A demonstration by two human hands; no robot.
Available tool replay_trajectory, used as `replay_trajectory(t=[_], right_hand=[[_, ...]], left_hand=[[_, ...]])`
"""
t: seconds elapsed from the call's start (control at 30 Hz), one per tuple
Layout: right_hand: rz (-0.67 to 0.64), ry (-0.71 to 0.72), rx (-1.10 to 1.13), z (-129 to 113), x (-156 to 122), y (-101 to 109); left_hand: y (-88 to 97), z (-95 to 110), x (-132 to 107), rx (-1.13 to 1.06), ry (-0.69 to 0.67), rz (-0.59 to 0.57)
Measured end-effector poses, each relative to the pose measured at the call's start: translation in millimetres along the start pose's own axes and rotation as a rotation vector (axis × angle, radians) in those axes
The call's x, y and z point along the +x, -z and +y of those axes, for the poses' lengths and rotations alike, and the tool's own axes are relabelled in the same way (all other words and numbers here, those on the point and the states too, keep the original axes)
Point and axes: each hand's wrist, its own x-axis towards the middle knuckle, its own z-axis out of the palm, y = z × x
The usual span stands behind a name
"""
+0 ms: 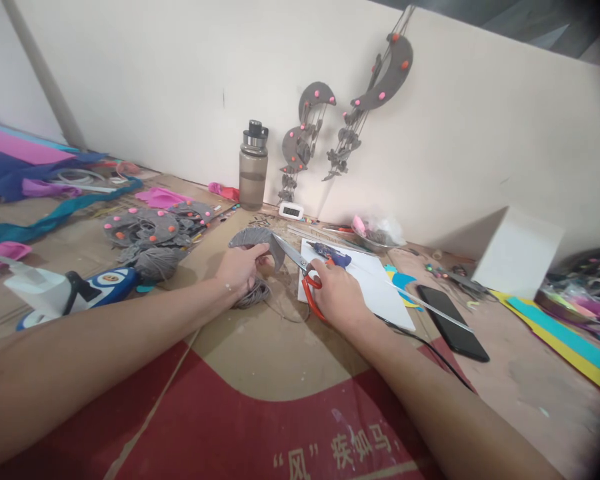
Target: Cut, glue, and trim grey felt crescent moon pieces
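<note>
In my left hand (240,269) is a grey crescent (253,237), wrapped at least in part with grey yarn. My right hand (343,293) grips red-handled scissors (293,253), their blades reaching left to the crescent's right end. Whether the blades touch it or a strand there, I cannot tell. A small bundle of grey yarn (255,293) hangs or lies just under my left hand, and a loose strand curves right toward the scissors. Behind my right hand, a blue glue gun (330,253) lies on a white sheet (380,287).
Decorated grey crescents (145,227) and a yarn ball (157,263) lie left, near a blue-and-white power strip (105,287). A water bottle (253,167) and small clock (291,211) stand by the wall. A black phone (453,323) lies right. Crescent garlands (390,77) hang behind.
</note>
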Motion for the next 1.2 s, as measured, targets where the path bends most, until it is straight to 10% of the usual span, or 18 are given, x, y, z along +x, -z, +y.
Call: replay_trajectory(t=[1.2], right_hand=[[-0.062,0.016,-0.037,-1.2,0.5,4.1]], left_hand=[[1.0,4.0,-4.3,0.017,0.007,-0.062]])
